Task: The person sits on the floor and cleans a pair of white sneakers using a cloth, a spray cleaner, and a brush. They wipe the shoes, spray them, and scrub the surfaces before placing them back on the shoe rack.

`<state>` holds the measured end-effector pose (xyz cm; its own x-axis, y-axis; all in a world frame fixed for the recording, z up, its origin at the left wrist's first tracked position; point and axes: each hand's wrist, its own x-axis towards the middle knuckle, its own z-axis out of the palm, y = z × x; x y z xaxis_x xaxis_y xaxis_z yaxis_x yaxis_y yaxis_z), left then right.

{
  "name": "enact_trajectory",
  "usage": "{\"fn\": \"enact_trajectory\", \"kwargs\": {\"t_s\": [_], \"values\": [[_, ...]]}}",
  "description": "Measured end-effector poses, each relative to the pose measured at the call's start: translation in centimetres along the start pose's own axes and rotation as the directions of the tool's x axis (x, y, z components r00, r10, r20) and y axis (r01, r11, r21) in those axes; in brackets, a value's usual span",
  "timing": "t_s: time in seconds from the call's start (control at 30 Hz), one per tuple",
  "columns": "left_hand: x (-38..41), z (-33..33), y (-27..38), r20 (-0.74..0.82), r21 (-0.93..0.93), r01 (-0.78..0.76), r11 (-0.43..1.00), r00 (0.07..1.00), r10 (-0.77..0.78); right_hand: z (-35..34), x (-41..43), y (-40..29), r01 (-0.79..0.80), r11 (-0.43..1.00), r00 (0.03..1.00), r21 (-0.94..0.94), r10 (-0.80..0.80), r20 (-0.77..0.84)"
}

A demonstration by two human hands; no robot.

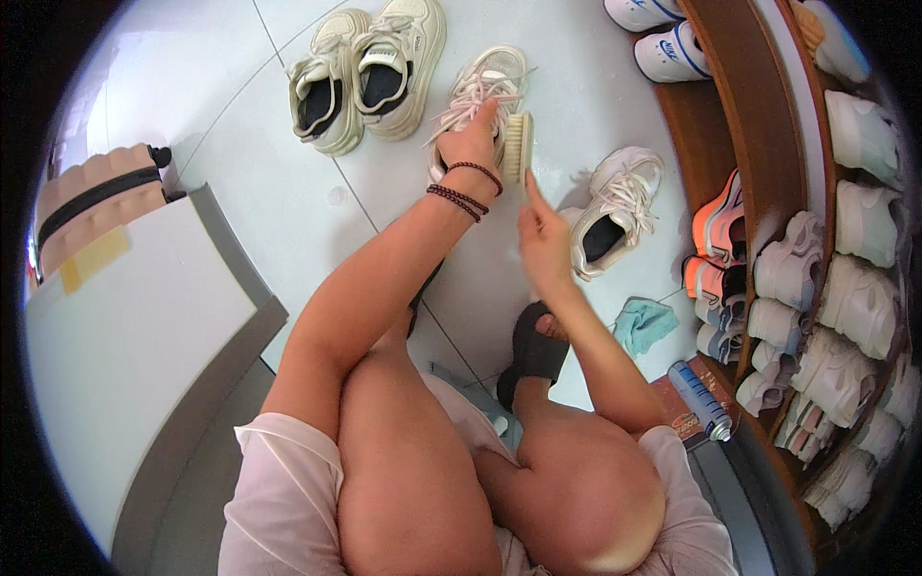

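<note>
My left hand (472,140), with beaded bracelets at the wrist, grips a white lace-up sneaker (490,75) near its tongue and pink-tinged laces. In my right hand (544,237) is a scrub brush (519,147) with pale bristles, which face the side of that sneaker; whether they touch it I cannot tell. A similar white sneaker (625,209) with a dark insole lies on the tiled floor to the right of my right hand. Two cream sneakers (328,86) (400,68) stand side by side to the left of the gripped one.
At the right rises a brown shoe rack (756,108) filled with shoes, orange ones (719,223) among them. A teal cloth (643,325) and a blue spray can (699,399) lie near my right forearm. A white cabinet (151,324) and a beige suitcase (101,205) stand left.
</note>
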<state>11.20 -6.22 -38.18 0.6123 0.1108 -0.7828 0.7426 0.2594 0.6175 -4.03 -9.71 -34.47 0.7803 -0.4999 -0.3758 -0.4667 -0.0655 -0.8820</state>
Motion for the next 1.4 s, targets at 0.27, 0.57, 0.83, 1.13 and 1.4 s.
{"fn": "enact_trajectory", "kwargs": {"t_s": [0.27,0.57,0.83,1.13,1.4], "values": [[-2.6,-5.3,1.0,0.553,-0.117,0.248,0.962,0.821,-0.144,-4.6,1.3,-3.0,0.258,0.966,0.925,-0.027,-0.255,-0.282],[-4.9,-4.0,4.2,0.668,-0.011,-0.048,0.999,0.743,0.043,-9.0,0.2,-10.3,0.21,0.861,0.95,-0.462,-0.292,-0.112],[-5.9,-5.6,3.4,0.709,0.185,-0.353,0.917,0.694,0.125,-11.3,3.1,-11.3,0.151,0.85,0.988,-0.505,-0.149,0.046],[-4.1,-6.4,3.2,0.665,0.129,-0.311,0.942,0.731,0.15,-11.9,-3.5,-7.2,-0.004,0.996,0.991,-0.084,-0.008,-0.135],[-3.4,-7.6,1.9,0.776,0.198,-0.048,0.979,0.617,-0.127,-8.4,0.0,-6.1,0.068,0.955,0.969,0.289,0.006,-0.247]]}}
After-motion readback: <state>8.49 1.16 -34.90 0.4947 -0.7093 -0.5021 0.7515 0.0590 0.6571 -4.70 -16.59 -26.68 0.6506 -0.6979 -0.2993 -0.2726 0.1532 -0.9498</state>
